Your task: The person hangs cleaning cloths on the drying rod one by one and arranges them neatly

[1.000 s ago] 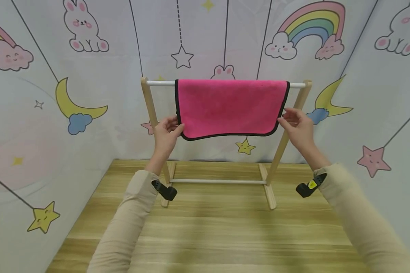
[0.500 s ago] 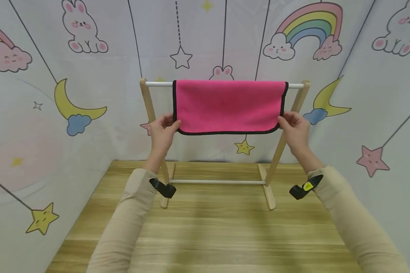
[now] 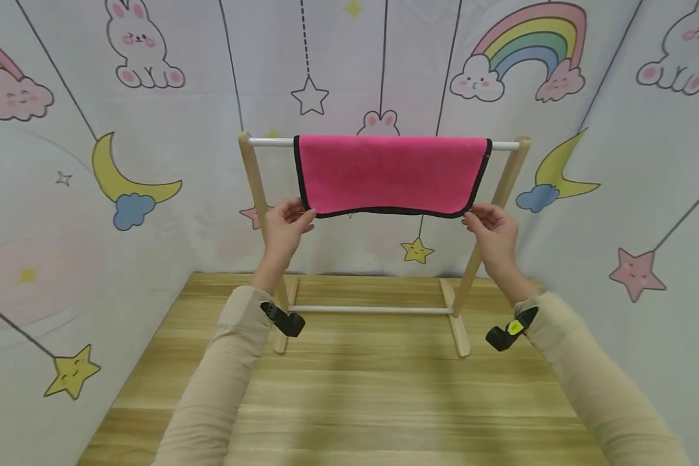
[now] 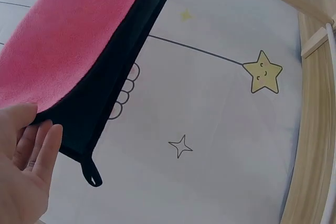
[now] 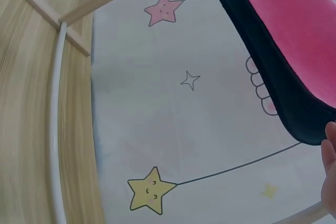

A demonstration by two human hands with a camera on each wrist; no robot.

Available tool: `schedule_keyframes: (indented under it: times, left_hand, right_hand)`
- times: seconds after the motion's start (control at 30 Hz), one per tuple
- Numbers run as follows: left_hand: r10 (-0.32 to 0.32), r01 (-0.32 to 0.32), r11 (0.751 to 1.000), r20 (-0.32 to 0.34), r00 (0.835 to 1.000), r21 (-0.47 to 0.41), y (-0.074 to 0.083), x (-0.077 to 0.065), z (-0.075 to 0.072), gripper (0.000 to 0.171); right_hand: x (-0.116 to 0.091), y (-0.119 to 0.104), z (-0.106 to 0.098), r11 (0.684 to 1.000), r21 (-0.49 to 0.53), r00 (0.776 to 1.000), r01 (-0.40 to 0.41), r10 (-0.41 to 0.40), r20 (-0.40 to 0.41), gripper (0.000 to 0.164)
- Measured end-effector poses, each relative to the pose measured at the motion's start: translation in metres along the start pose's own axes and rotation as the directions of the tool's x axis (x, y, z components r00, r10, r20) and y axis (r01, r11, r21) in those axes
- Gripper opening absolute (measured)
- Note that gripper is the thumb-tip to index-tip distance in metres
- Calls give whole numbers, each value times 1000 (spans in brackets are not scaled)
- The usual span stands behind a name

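Observation:
A bright pink towel (image 3: 393, 171) with black edging hangs over the white top rail (image 3: 270, 142) of a wooden rack. My left hand (image 3: 285, 230) pinches its lower left corner, thumb in front and fingers behind. At the lower right corner, the fingertips of my right hand (image 3: 495, 236) grip the black edging. Between the hands the lower edge bows slightly upward. In the left wrist view, a dark layer (image 4: 100, 103) with a small loop (image 4: 92, 174) hangs behind the pink side. The right wrist view shows only part of the right hand (image 5: 329, 169) beside the towel.
Slanted wooden legs (image 3: 253, 171) and a white lower bar (image 3: 373, 310) make up the rack. It stands on a wood-grain tabletop (image 3: 384, 401), close to a white backdrop (image 3: 198, 149) printed with stars, moons and rabbits.
The towel's front lower edge has risen and now bows upward in the middle. My right hand has shifted left and slightly down; my left hand has moved only a little.

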State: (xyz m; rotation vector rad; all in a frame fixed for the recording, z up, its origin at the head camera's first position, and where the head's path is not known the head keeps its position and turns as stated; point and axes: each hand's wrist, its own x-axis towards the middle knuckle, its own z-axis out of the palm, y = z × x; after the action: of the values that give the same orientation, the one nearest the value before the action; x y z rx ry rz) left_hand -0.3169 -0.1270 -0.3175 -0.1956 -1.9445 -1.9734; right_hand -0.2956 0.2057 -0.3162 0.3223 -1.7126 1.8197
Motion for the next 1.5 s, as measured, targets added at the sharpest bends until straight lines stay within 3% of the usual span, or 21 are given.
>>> schedule_keyframes:
  times: [0.13,0.3,0.43,0.53,0.63,0.73,0.83,1.07,1.27,1.37,1.5]
  left_hand:
    - [27,-27,1000,-35,999,3,2,2,2,29]
    - [96,-100,994,-102,990,-39,10,4,3,27]
    - [100,-106,993,-115,988,-48,8,3,1,26]
    - [67,-70,997,-110,992,-30,-1,1,-1,26]
    - [45,-45,999,-97,994,3,-11,0,-4,25]
    - [50,-48,998,-76,996,31,-17,-2,-4,25]
    - [71,-68,996,-62,996,52,-18,-1,-4,26]
    - [45,-40,995,-58,997,86,-5,-4,-1,25]
    - [74,-68,986,-37,997,149,-14,-4,-1,23]
    - [109,-98,963,-28,994,251,-14,-4,-1,22]
    - [168,-152,947,-33,985,284,-12,-1,0,21]
  right_hand:
    - [6,1,2,1000,-27,1000,-11,11,0,8]
    - [20,4,2,999,-33,998,26,-28,-59,8]
    - [19,4,1,1000,-24,997,11,-13,-79,7]
    - [9,5,0,998,-46,998,-34,31,-60,3]
    - [0,4,0,995,-77,998,-59,56,-35,10]
    - [-4,4,0,994,-85,998,-63,61,-26,10]
    - [-2,4,-1,996,-73,998,-59,57,-30,8]
    - [6,-4,-1,994,-103,997,-36,29,-69,7]
    - [8,-2,-4,994,-81,995,-69,62,-84,10]
    - [7,-1,-5,994,-81,994,-78,72,-79,11]
    - [7,-3,-4,992,-105,997,-70,65,-52,11]
